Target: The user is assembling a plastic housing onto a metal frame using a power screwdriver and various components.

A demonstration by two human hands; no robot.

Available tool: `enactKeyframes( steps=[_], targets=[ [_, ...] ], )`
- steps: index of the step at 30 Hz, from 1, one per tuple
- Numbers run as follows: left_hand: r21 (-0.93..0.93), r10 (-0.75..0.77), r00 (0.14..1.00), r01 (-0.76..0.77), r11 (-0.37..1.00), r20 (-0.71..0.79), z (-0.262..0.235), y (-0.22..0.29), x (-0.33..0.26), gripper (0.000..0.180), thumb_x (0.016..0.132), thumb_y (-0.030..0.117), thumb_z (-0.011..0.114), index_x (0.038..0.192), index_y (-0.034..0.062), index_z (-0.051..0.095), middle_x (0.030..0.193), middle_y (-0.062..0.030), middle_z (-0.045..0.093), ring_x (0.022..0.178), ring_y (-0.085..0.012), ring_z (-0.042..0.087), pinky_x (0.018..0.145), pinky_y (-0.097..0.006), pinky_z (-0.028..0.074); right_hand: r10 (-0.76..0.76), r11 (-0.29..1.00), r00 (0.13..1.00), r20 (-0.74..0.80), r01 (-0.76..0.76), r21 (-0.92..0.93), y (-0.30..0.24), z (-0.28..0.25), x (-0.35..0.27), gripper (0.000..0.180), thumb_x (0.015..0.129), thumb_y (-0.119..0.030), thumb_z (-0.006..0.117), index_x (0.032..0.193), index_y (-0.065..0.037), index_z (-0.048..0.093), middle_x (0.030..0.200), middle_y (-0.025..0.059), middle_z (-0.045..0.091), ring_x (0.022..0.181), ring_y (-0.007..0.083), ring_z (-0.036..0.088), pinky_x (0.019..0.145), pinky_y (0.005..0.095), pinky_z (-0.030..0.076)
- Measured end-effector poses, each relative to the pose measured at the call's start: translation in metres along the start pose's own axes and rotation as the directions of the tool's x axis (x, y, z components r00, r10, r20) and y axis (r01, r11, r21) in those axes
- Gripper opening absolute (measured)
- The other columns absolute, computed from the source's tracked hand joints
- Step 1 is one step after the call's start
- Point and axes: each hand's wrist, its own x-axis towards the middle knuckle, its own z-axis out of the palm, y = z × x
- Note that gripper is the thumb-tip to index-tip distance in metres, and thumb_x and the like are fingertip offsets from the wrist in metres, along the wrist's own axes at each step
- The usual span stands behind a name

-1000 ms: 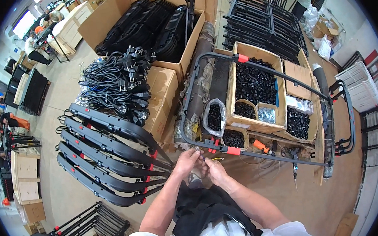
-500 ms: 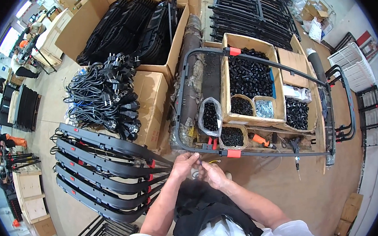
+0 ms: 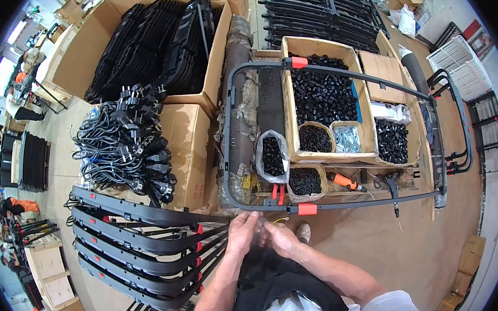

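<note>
- Head view: the left hand (image 3: 242, 231) and right hand (image 3: 280, 239) meet, fingers curled inward, just below the near bar of the black tube frame (image 3: 346, 205), beside its lower orange-red sleeve (image 3: 306, 209).
- Grip — both hands are closed around something small and pale between the fingertips; what it is I cannot tell, it is too small and blurred.
- Just above that near bar sit a clear bag of black parts (image 3: 272, 156), a round tub of black parts (image 3: 304, 181) and an orange-handled tool (image 3: 344, 182).
- Left of the frame lies a stack of black curved rails (image 3: 139, 246).
- Judgement: a small piece is being readied in the fingers — fitting it to the near bar would call for a short forward reach and fine fingertip alignment.
</note>
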Motion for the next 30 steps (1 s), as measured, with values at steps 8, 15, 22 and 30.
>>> enactKeyframes(
  steps=[8,15,22,30],
  targets=[
    [0.171,-0.084,0.987,0.107,0.980,-0.135,0.001,0.006,0.003,0.025,0.106,0.024,0.067,0.101,-0.0005,0.066,0.077,-0.0052,0.063,0.061,-0.0142,0.060,0.054,-0.031,0.052,0.070,0.992,0.997,0.027,-0.073,0.104,0.005,0.004,0.004,0.021,0.112,-0.024,0.053,0.107,-0.006,0.063,0.086,0.0017,0.058,0.079,0.0173,0.056,0.074,0.0356,0.049],
    [0.810,0.664,0.726,-0.275,0.519,-0.179,-0.027,-0.016,-0.033,0.023,0.095,0.011,0.073,0.110,-0.0025,0.062,0.105,-0.0148,0.065,0.100,-0.0298,0.062,0.093,-0.041,0.052,0.116,0.967,0.992,0.053,-0.125,0.222,-0.018,0.021,0.003,0.025,0.111,-0.029,0.055,0.104,-0.007,0.064,0.092,0.0062,0.065,0.086,0.0244,0.062,0.085,0.0422,0.051],
    [0.781,0.457,0.862,-0.435,0.448,0.218,-0.063,-0.082,-0.042,0.036,0.103,0.027,0.063,0.126,-0.0014,0.062,0.108,-0.0239,0.069,0.104,-0.0458,0.066,0.094,-0.048,0.053,0.121,0.939,0.987,0.106,-0.148,0.309,-0.021,0.023,0.018,0.026,0.112,-0.028,0.052,0.103,-0.005,0.062,0.086,0.0060,0.062,0.088,0.0257,0.063,0.093,0.0483,0.055],
    [0.712,0.199,0.974,-0.213,0.669,0.104,-0.064,-0.075,-0.041,0.034,0.111,0.032,0.052,0.110,0.0045,0.070,0.094,-0.0210,0.070,0.090,-0.0393,0.069,0.084,-0.045,0.055,0.240,0.969,0.947,-0.213,-0.220,0.115,-0.005,0.007,0.011,0.038,0.108,-0.042,0.057,0.114,-0.006,0.065,0.107,0.0070,0.066,0.103,0.0251,0.065,0.094,0.0433,0.055]
  ],
)
